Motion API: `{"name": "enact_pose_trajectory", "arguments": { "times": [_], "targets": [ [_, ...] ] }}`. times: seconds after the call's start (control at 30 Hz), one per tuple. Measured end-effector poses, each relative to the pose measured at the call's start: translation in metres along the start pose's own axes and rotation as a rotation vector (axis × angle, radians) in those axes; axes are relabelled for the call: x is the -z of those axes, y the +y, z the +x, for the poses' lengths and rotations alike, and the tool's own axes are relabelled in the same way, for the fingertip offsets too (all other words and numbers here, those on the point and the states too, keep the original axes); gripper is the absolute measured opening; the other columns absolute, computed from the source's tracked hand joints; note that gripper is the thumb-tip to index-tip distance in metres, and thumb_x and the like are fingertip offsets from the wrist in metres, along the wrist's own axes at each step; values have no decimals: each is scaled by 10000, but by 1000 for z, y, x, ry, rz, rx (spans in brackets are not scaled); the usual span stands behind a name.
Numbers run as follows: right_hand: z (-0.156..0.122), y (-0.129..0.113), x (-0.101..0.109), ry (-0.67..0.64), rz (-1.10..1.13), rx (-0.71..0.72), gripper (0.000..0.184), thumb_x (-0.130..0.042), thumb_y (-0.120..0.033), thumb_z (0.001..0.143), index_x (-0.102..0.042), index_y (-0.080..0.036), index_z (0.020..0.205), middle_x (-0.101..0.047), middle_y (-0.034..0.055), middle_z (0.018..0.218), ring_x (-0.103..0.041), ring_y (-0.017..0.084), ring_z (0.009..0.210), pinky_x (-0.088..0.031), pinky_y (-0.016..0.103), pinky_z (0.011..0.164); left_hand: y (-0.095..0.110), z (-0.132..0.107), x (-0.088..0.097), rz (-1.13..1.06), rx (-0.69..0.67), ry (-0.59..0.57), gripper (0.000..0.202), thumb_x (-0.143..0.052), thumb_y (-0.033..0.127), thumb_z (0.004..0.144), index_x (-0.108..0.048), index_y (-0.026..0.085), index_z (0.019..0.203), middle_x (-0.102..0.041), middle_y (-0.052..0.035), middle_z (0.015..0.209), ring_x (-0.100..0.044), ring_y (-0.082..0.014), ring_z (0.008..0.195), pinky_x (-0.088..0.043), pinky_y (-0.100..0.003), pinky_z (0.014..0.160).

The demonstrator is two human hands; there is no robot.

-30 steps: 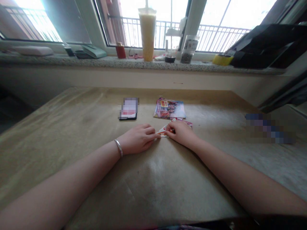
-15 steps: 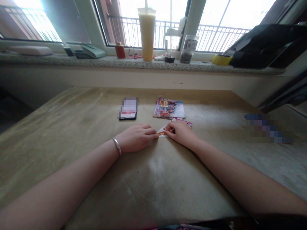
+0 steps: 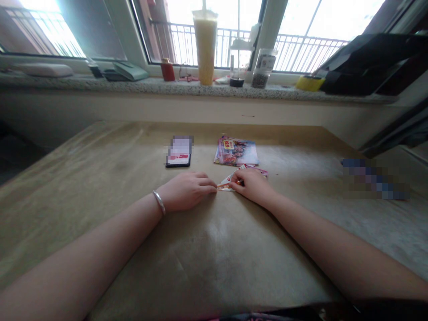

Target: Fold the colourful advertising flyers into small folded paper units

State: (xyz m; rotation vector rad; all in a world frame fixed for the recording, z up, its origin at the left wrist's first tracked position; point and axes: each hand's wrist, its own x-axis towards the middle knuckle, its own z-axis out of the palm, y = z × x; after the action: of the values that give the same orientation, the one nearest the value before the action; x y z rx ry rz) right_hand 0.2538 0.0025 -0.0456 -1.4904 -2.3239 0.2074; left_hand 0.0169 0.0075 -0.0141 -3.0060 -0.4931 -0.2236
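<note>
A small printed paper (image 3: 228,183), partly folded, lies on the tan table (image 3: 214,249) near its middle. My left hand (image 3: 187,191), with a silver bracelet at the wrist, pinches the paper's left tip with closed fingers. My right hand (image 3: 253,186) covers the paper's right part and pinches it from above, fingers closed. Most of the paper is hidden under my right hand.
A colourful leaflet (image 3: 236,152) lies just beyond my hands, a phone (image 3: 179,152) to its left. A blurred flat item (image 3: 374,179) lies at the right. On the windowsill (image 3: 133,86) stand a tall drink cup (image 3: 205,47), a red container (image 3: 167,70), jars and a black tray.
My left hand has slid slightly left and back along the paper's tip. My right hand has barely moved.
</note>
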Motion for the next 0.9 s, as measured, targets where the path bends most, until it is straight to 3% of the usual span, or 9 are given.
{"name": "enact_pose_trajectory", "arguments": {
  "times": [0.9],
  "targets": [
    [0, 1, -1, -1, 26, -3, 117, -618, -302, 796, -657, -202, 750, -699, 36, 810, -598, 175, 764, -365, 273, 665, -4, -9, -1, 2, 25, 45, 288, -420, 118, 865, -651, 182, 1026, -676, -41, 1062, -595, -172, 909, -500, -289, 789]
  ]
}}
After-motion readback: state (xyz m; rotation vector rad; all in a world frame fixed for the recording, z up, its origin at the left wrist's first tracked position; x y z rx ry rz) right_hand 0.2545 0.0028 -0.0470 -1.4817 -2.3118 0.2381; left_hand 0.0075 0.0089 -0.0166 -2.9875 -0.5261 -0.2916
